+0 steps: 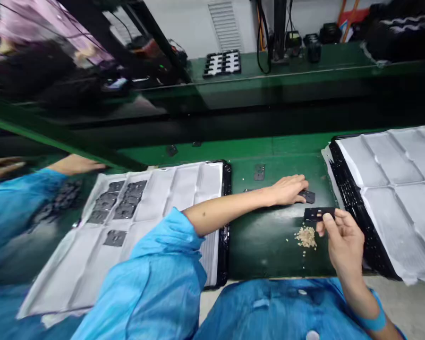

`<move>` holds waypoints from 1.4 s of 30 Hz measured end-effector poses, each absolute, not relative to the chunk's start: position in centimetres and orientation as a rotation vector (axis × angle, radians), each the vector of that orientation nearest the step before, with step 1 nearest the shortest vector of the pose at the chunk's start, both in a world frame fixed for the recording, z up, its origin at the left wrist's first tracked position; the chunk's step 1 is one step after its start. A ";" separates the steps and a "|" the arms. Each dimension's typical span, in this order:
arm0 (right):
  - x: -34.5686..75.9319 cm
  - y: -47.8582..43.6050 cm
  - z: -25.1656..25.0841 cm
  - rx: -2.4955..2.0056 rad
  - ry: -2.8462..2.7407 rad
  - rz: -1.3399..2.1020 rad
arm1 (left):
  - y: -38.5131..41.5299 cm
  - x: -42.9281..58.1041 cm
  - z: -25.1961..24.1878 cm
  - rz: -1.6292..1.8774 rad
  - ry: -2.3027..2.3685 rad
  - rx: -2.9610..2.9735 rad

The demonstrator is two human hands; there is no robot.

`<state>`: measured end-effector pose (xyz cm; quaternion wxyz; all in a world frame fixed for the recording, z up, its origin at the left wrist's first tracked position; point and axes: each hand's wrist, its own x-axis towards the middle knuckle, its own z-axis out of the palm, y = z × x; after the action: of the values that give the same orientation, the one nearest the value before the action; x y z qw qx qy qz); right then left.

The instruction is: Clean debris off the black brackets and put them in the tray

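Note:
My left hand (288, 189) reaches across the green work surface and rests its fingers on a small flat black part (308, 196). My right hand (342, 236) pinches a second black flat part (315, 214) by its right end, just above the surface. A small heap of pale crumbs or trimmings (306, 236) lies below that part. Both sleeves are blue.
A white-lined black tray (170, 189) at left holds several dark flat parts. A stack of black trays topped with a white sheet (386, 179) stands at right. Another loose black part (259, 172) lies behind. A co-worker's arm in blue (71, 165) reaches in at far left.

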<state>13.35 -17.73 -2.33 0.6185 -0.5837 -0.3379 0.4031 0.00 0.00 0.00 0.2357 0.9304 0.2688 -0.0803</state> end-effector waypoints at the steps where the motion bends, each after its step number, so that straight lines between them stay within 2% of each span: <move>1: 13.3 -17.8 -2.1 -1.351 -0.789 0.928 | 0.0 -0.5 0.4 -0.088 0.778 2.492; 6: 13.0 -17.7 -0.9 -1.381 -0.861 0.959 | -1.5 -4.5 3.4 0.294 0.757 1.953; 10: 12.3 -16.9 -0.4 -1.398 -0.957 0.997 | -4.8 -7.2 4.6 0.248 0.691 1.770; 16: 10.1 -17.0 -0.3 -1.355 -1.129 1.028 | -8.2 -8.2 2.6 0.277 0.804 1.368; 21: 10.1 -16.0 0.7 -1.360 -1.510 0.906 | -7.4 -9.4 4.1 0.408 0.808 1.689; 24: 10.7 -15.1 1.4 -1.329 -1.671 0.951 | -6.6 -9.7 4.9 0.408 0.840 1.729; 31: 10.9 -16.3 1.5 -1.273 -1.294 1.221 | -8.8 -9.0 3.8 0.658 0.816 1.243; 37: 10.9 -16.7 2.4 -1.259 -1.236 1.082 | -10.6 -8.9 5.1 0.567 0.826 1.626; 42: 10.9 -16.6 2.1 -1.240 -1.198 1.101 | -11.0 -8.9 5.5 0.597 0.858 1.774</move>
<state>10.94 -16.63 2.10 0.5208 -0.5176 -0.4998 0.4595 -8.92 -10.95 5.45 0.5155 0.7384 0.3570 0.2483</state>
